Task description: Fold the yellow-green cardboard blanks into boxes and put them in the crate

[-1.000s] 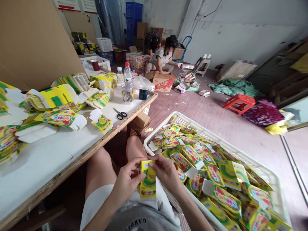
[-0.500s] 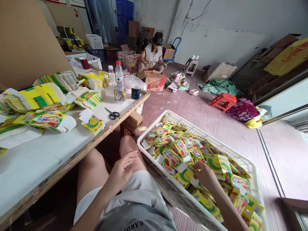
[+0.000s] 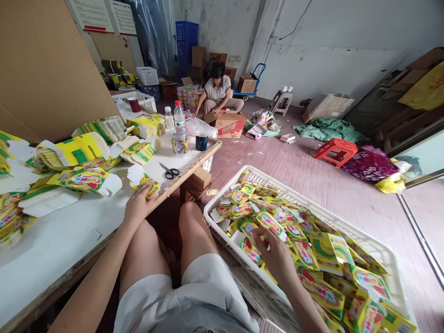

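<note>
My left hand is at the table's front edge, its fingers closed over a small stack of flat yellow-green fruit-print cartons. Part of that stack is hidden under the fingers. Over the white plastic basket, my right hand hovers with loosely bent fingers apart and nothing visible in them. Below it, the basket is heaped with folded fruit-print boxes, some with white flaps standing out. Black scissors lie on the table beyond my left hand.
More flat cartons are piled across the table. A clear jar, a dark mug and bottles stand near its far corner. A co-worker crouches behind a cardboard box. A red stool is at right.
My left hand has moved from my lap to the cartons at the table edge. My right hand has lifted from the boxes and shifted slightly left. The co-worker now leans over the cardboard box.
</note>
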`<state>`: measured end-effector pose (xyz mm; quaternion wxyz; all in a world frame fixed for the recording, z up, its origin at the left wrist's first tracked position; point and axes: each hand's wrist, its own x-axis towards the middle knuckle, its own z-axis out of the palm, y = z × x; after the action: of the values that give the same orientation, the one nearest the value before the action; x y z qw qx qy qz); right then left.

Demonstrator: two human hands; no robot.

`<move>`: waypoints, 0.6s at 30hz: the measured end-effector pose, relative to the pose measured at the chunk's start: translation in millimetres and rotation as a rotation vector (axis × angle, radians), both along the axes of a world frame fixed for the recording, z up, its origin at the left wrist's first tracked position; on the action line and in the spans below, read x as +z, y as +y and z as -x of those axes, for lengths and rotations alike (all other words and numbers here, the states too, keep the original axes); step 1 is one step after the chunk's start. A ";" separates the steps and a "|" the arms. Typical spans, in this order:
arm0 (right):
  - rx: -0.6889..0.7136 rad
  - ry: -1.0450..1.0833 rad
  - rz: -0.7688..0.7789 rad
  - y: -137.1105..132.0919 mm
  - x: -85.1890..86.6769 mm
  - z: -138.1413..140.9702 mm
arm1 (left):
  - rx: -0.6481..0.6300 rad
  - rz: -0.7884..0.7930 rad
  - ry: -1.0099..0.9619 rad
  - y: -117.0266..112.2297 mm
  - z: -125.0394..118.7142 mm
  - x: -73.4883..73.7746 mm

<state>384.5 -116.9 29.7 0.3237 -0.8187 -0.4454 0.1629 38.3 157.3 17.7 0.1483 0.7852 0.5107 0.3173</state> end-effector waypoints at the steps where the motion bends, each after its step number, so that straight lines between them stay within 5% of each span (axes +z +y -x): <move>1: 0.031 0.044 -0.036 6.6 -0.7 11.1 | -0.010 0.002 0.018 -1.5 1.3 -1.8; 5: 0.137 0.240 -0.136 29.9 -0.4 52.9 | -0.041 -0.022 0.035 -16.0 6.7 -1.2; 10: 0.239 0.579 -0.208 60.2 9.8 102.8 | -0.061 -0.132 -0.037 -59.8 3.0 19.9; 13: 0.260 0.799 -0.265 77.9 17.2 122.8 | -0.262 -0.138 -0.060 -107.1 -11.9 28.2; 15: 0.252 0.911 -0.298 85.2 19.8 128.3 | -0.591 -0.010 -0.126 -137.5 -23.6 28.8; 18: 0.221 1.030 -0.328 85.6 18.7 130.1 | -0.582 0.202 -0.429 -166.0 -38.4 28.4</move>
<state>254.4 -31.3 48.4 0.6040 -0.5205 -0.3322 0.5039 76.7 -8.8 46.1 0.4125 0.7946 0.2523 0.3673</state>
